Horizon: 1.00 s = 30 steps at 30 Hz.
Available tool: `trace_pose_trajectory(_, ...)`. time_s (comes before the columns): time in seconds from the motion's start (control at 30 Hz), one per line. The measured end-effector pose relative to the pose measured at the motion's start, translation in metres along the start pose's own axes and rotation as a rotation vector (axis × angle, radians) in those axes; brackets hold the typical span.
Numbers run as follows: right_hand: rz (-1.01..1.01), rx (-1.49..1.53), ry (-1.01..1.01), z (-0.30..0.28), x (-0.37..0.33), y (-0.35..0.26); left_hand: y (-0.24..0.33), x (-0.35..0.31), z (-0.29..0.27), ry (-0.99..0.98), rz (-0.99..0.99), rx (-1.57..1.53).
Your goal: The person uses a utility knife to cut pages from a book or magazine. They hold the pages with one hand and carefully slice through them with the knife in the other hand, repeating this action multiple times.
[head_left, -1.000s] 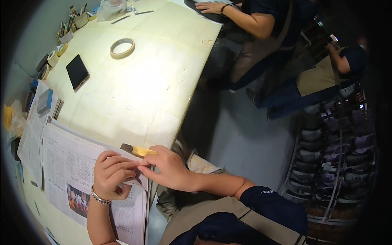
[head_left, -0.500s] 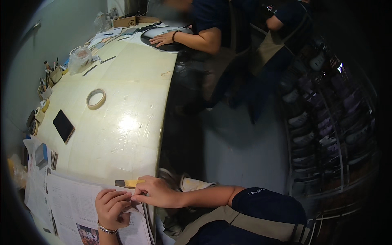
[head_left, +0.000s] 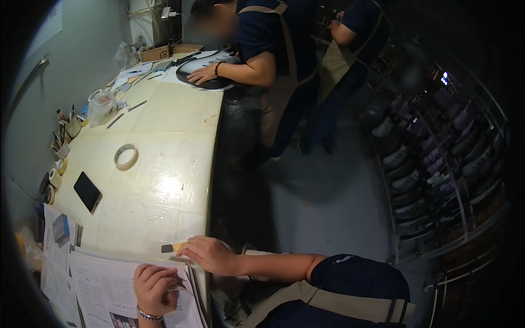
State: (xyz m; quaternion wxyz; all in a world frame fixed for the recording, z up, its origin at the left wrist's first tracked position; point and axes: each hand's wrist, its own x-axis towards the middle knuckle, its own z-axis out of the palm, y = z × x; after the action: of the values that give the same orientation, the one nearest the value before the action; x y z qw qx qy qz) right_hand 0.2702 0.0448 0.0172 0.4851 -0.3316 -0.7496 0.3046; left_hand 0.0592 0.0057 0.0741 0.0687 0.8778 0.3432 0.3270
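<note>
My right hand (head_left: 211, 255) is closed around a short, flat knife (head_left: 174, 247), its dark blade pointing left and yellow wrapping next to my fingers. The blade hangs by the near edge of the table, just beyond a stack of newspapers (head_left: 101, 279). Over the right part of that stack is my left hand (head_left: 153, 290), wearing a bracelet, with its fingers curled in. What those fingers hold, if anything, is hidden. The two hands are slightly apart.
On the table (head_left: 158, 208) lie a tape roll (head_left: 126, 157), a phone (head_left: 88, 192) and a blue-grey block (head_left: 60, 228). Pen holders (head_left: 72, 127) line the wall. Beyond, a co-worker's hand (head_left: 203, 74) rests on a dark, curved piece. Shoe racks (head_left: 437, 169) stand right.
My right hand has drawn away from my left, still holding the knife. The view has shifted, showing more of the far end. The co-worker's hand stays on the dark piece.
</note>
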Motion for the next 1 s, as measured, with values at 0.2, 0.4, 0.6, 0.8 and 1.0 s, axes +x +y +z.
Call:
trace_pose_trajectory(0.2, 0.283, -0.012, -0.097, -0.025, 0.007, 0.002, 0.001, 0.004, 0.011, -0.044, -0.085, -0.06)
trace_pose_trajectory(0.4, 0.356, -0.097, -0.093, -0.024, -0.001, 0.029, -0.004, 0.0, 0.017, -0.086, 0.03, -0.022)
trace_pose_trajectory(0.6, 0.393, -0.083, -0.156, -0.022, 0.0, 0.022, 0.008, 0.012, 0.003, -0.078, 0.072, -0.053)
trace_pose_trajectory(0.8, 0.351, -0.109, -0.153, -0.022, -0.002, 0.028, 0.01, 0.014, 0.005, -0.11, -0.056, -0.113)
trace_pose_trajectory(1.0, 0.338, -0.1, -0.138, -0.021, -0.004, 0.028, 0.012, 0.017, 0.003, -0.124, -0.141, -0.148)
